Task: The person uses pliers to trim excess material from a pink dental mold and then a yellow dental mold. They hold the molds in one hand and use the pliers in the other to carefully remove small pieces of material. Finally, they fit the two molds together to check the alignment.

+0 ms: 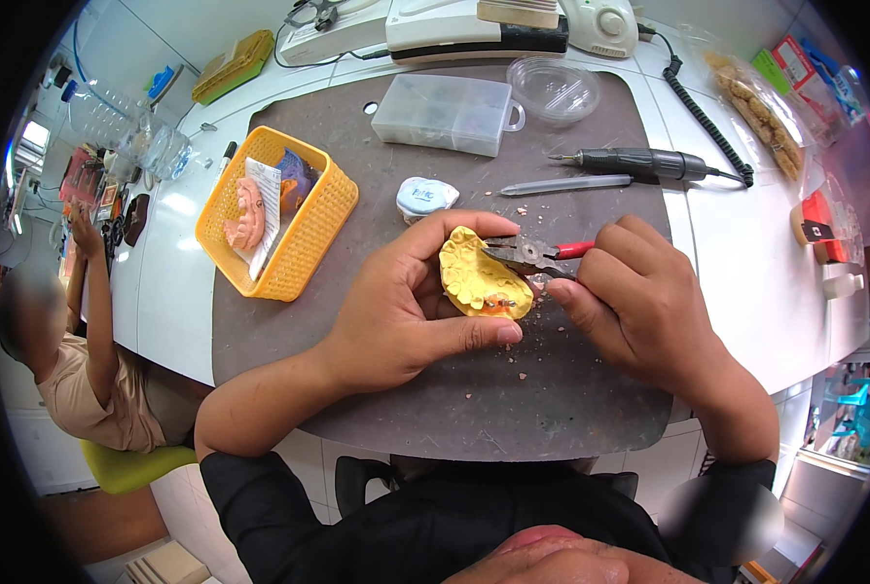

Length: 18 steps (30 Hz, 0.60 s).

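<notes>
One white worktable (167, 302) stands under the grip; pale tiled floor (192, 506) lies lower. Lime-green chair (128, 469): far left of grip. Turquoise chair (862, 407): far right.

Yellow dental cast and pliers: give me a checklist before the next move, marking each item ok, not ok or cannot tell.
1. Yellow dental cast held by the left hand: ok.
2. Pliers held by the right hand: ok.
3. Plier tips touching the cast: cannot tell; they overlap its edge in this view.
4. Left index fingertip clear of the pliers: cannot tell; it looks very close.
5. Mat free of crumbs: not ok, some are scattered.
6. Rotary handpiece out of the hands: ok, lying beyond them.
</notes>
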Each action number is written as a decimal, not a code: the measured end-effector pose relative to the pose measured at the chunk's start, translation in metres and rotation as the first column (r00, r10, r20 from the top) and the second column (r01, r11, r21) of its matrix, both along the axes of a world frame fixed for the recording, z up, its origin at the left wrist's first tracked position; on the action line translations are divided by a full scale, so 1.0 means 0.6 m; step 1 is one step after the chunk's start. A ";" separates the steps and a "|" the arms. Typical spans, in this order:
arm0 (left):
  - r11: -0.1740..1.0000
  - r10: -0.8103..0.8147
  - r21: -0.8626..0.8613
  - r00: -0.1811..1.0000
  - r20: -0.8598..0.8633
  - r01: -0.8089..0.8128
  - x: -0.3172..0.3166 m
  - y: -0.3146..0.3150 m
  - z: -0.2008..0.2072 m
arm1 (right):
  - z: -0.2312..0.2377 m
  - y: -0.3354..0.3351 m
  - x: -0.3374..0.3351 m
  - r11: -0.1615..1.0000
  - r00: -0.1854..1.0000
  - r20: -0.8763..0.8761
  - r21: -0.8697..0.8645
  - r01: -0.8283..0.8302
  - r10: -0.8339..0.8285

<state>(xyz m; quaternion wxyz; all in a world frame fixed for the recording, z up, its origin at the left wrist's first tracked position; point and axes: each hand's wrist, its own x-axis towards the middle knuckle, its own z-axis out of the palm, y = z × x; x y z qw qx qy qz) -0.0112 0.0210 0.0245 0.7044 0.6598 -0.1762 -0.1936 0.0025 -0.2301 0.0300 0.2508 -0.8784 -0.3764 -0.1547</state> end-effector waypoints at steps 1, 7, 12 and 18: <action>1.000 0.001 -0.002 1.000 0.003 0.000 0.000 -0.001 0.000 | -0.002 0.000 0.000 1.000 1.000 0.015 -0.001 0.003 -0.003; 0.999 0.016 -0.037 0.999 -0.042 -0.017 -0.004 -0.001 -0.004 | -0.001 0.005 -0.007 1.000 0.998 0.067 -0.026 0.016 -0.014; 1.000 0.022 -0.019 0.999 -0.050 -0.023 -0.002 -0.001 -0.006 | 0.002 0.005 -0.011 0.998 0.995 0.092 -0.057 0.033 -0.028; 0.999 0.026 -0.039 0.998 -0.058 -0.028 -0.001 -0.001 -0.003 | 0.001 0.003 -0.006 0.996 0.998 0.033 -0.068 0.054 -0.052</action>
